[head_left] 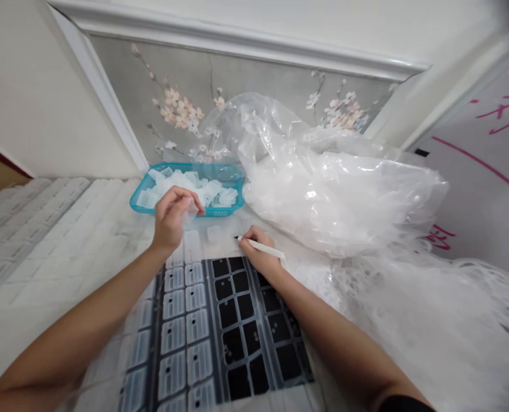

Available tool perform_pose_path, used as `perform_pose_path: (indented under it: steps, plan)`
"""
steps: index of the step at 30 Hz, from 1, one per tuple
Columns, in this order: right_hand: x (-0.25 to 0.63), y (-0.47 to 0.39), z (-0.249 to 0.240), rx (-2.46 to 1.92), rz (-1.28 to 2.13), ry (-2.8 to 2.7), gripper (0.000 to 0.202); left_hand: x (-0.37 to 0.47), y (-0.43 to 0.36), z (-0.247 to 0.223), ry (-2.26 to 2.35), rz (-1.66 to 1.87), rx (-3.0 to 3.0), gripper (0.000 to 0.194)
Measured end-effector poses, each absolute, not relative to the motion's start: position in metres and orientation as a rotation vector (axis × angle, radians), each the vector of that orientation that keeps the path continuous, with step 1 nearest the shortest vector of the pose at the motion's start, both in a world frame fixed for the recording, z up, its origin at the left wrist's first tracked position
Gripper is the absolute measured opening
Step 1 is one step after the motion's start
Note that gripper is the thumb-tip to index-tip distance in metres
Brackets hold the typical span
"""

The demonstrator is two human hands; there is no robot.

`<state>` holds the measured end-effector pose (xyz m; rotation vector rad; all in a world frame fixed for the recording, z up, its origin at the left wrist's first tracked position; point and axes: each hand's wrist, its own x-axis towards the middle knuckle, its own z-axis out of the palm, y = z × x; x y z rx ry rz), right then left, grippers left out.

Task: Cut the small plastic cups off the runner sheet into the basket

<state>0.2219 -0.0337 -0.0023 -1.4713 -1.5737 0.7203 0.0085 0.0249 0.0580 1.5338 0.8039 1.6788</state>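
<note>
In the head view my left hand (171, 214) is raised at the front edge of a blue plastic basket (136, 201). Its fingers pinch a small translucent plastic piece (190, 212). Similar frosted pieces (177, 182) fill the basket in a loose heap. My right hand (258, 249) grips a white pen (268, 249), its dark tip pointing left. Below both hands lies a dark sheet with a grid of black squares (233, 315). Clear rectangular pieces (197, 326), most with a dark dot, cover the sheet's left columns in rows.
A large clear plastic bag (323, 194) bulges with whitish contents behind my right hand. Tangled translucent strips (434, 320) pile up at the right. More rows of clear pieces (44, 229) spread across the left. A whiteboard (473, 171) with red writing stands at the right.
</note>
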Motion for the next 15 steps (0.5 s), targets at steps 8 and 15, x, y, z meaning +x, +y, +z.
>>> perform_pose_path:
  steps: [8,15]
  plan:
    - [0.205,-0.038,-0.006,-1.389,0.844,-1.602,0.016,-0.003,0.028,0.038,1.12,0.458,2.821,0.027]
    - [0.202,-0.035,-0.006,-1.426,0.847,-1.612,0.018,-0.001,0.026,0.038,1.218,0.059,2.914,0.04]
